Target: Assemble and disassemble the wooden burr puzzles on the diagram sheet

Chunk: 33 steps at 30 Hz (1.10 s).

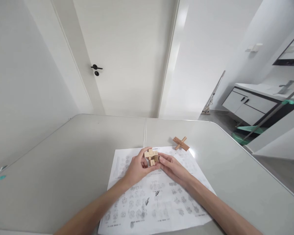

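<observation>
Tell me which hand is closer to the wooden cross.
Right. The right hand is on the near side of the wooden cross; the left hand is farther off, to the left.

Open tabletop (pixel 56 176) is stretching left of the paper sheet (pixel 149 228), leaving a low path, and more is running along the right side past the right forearm (pixel 210 199). Beyond the right hand (pixel 173 167), a wooden cross (pixel 181 143) is obstructing a forward reach, while the left hand (pixel 135 168) and right hand are crowding the wooden block assembly (pixel 150 154) from both sides
</observation>
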Each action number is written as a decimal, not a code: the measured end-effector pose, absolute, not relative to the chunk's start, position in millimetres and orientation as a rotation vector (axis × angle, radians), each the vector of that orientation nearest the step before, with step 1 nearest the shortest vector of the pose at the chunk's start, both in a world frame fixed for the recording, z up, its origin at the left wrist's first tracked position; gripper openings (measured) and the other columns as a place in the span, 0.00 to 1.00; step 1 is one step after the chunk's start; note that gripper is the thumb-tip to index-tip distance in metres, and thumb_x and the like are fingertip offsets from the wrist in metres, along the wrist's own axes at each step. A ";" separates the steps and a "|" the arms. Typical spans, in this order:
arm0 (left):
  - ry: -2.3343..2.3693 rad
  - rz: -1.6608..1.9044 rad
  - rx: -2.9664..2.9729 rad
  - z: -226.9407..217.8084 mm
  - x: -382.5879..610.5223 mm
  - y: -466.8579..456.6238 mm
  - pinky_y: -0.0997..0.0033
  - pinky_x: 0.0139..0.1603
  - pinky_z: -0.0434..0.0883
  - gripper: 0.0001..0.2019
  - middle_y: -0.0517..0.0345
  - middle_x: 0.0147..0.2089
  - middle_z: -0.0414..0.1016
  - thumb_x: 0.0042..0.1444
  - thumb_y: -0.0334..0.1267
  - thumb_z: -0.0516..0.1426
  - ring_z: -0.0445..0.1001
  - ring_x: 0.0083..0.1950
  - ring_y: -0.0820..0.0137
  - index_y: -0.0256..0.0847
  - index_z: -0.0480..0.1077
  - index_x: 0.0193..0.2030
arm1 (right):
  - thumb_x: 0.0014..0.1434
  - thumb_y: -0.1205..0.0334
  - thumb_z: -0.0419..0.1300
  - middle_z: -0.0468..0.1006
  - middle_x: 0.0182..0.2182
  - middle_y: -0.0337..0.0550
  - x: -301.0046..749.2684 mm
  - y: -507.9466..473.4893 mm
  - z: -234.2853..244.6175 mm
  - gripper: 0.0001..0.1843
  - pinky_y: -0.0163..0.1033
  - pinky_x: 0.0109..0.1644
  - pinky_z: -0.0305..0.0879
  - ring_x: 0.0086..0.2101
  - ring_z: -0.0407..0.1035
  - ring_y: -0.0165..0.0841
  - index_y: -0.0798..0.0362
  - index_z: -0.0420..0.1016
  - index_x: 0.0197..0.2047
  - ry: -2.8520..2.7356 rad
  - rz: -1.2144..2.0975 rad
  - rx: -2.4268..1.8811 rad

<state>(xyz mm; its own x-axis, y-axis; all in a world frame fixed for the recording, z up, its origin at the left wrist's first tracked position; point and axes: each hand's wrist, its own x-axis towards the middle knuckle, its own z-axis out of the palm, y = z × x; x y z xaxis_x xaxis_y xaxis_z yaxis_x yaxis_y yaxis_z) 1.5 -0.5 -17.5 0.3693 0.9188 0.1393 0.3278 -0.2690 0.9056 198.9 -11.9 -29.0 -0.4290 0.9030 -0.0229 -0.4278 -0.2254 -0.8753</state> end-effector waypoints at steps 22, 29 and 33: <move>0.997 0.946 1.924 -12.1 1.6 -3.9 0.72 0.31 0.74 0.28 0.54 0.53 0.72 0.54 0.46 0.67 0.70 0.30 0.74 0.52 0.68 0.61 | 0.68 0.44 0.56 0.80 0.43 0.46 203.0 -15.0 -24.8 0.24 0.46 0.51 0.67 0.43 0.73 0.40 0.46 0.66 0.62 -1.493 1.433 -0.889; 0.926 0.912 1.847 -9.9 1.0 -5.0 0.73 0.32 0.75 0.27 0.54 0.54 0.71 0.54 0.44 0.66 0.70 0.31 0.75 0.50 0.68 0.61 | 0.70 0.45 0.53 0.77 0.36 0.43 204.0 -13.2 -29.8 0.18 0.42 0.43 0.64 0.37 0.71 0.39 0.47 0.73 0.51 -1.683 1.067 -0.997; 0.913 0.908 1.872 -7.6 0.7 -6.2 0.74 0.30 0.73 0.27 0.53 0.54 0.70 0.55 0.43 0.65 0.70 0.32 0.74 0.50 0.67 0.62 | 0.71 0.45 0.50 0.72 0.33 0.42 204.2 -12.6 -27.7 0.20 0.40 0.40 0.60 0.33 0.65 0.37 0.48 0.71 0.36 -1.765 0.925 -1.025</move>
<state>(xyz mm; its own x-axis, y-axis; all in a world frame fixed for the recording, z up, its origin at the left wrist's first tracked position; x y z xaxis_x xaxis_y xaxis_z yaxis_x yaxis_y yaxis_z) 0.7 -6.2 -7.6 0.4713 0.8502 0.2345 0.2395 -0.3793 0.8938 204.2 -12.6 -27.7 -0.2815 0.9075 0.3117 0.2603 0.3849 -0.8855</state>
